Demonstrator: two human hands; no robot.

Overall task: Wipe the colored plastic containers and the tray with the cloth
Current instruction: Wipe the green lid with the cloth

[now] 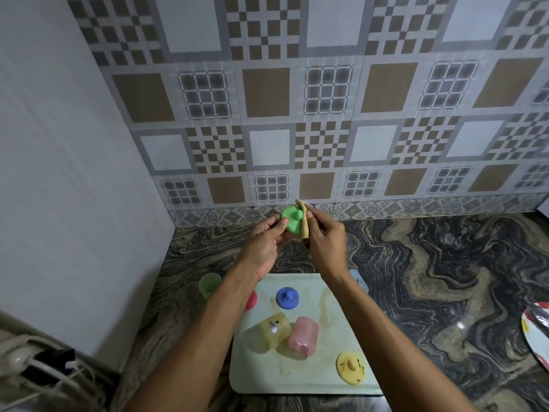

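Note:
My left hand holds a green lid with a knob, raised above the counter near the wall. My right hand pinches a tan cloth against the lid's right edge. Below lies a pale tray with stains. On it lie a blue lid, a yellow container and a pink container on their sides, and a dirty yellow lid. A green container stands left of the tray, and a red lid shows beside my left forearm.
A light blue piece peeks out behind my right forearm at the tray's far right corner. A patterned plate lies at the right edge of the marble counter. Cables and a plug sit at bottom left below the white panel.

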